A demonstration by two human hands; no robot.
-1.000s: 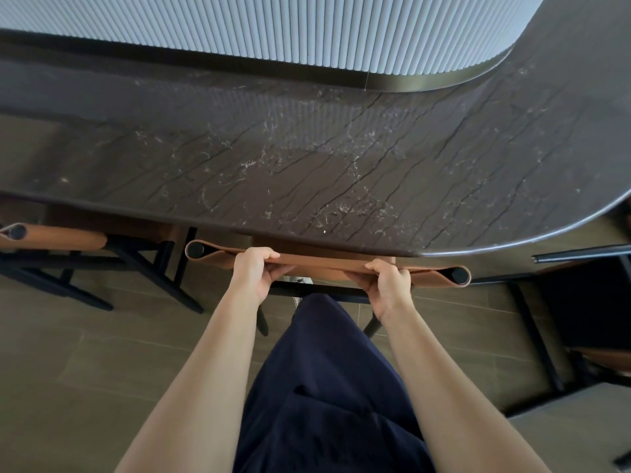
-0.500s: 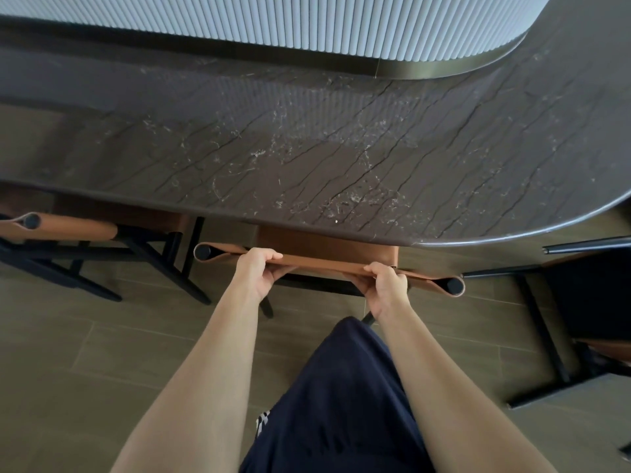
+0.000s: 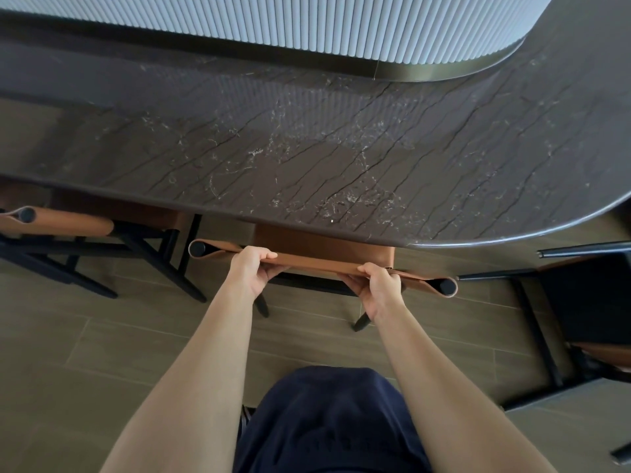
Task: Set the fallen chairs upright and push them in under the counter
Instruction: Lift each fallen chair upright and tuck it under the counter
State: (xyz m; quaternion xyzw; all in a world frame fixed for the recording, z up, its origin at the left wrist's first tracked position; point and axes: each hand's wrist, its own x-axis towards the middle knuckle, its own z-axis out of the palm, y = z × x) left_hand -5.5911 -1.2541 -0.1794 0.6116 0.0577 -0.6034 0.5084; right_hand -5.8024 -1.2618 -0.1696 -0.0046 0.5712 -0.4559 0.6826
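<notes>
Head view looks down along my two bare arms to the chair (image 3: 324,245) I am handling. It stands upright on the floor (image 3: 102,336), with its tan seat partly tucked beneath the near edge of the dark marble desk (image 3: 307,148). My left hand (image 3: 251,273) and right hand (image 3: 379,288) both grip the tan leather backrest (image 3: 314,262), fingers (image 3: 264,255) curled over its top edge. I hold it on either side of the middle so a push should go in straight and not swing the chair round. The backrest is the highest and nearest part, so I can steer from it without stooping. With seat showing outside the desk edge, I judge it needs a little more push. To the left, another chair (image 3: 68,225) sits tucked in under the desk. To the right, a dark-framed chair (image 3: 580,302) seems to lie on its side, apart from the desk edge, and I take it to be the next one to lift.
</notes>
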